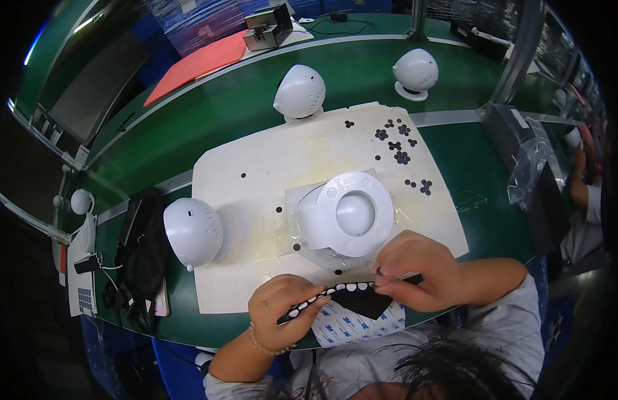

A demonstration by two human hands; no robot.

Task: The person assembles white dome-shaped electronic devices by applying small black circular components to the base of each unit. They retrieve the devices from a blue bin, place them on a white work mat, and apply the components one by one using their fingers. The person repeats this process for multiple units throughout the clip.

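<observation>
My left hand (282, 308) is closed on a black sticker sheet (362, 301), whose upper edge carries a row of white round spots. My right hand (419, 270) pinches at the sheet's right part; a tiny dark spot shows at its fingertips, too small to make out. Under the sheet, a white backing paper with blue print (349, 328) hangs over the table's front edge. Just beyond my hands lies a white round plastic device (309, 223), its ring-shaped base turned up, on clear plastic wrap.
Several black round pads (402, 158) lie at the right of the white board (242, 267), with single ones elsewhere. White camera-like units stand at the left (192, 232), back (301, 92) and back right (417, 70). A black bag (143, 257) lies left; a box (515, 153) stands right.
</observation>
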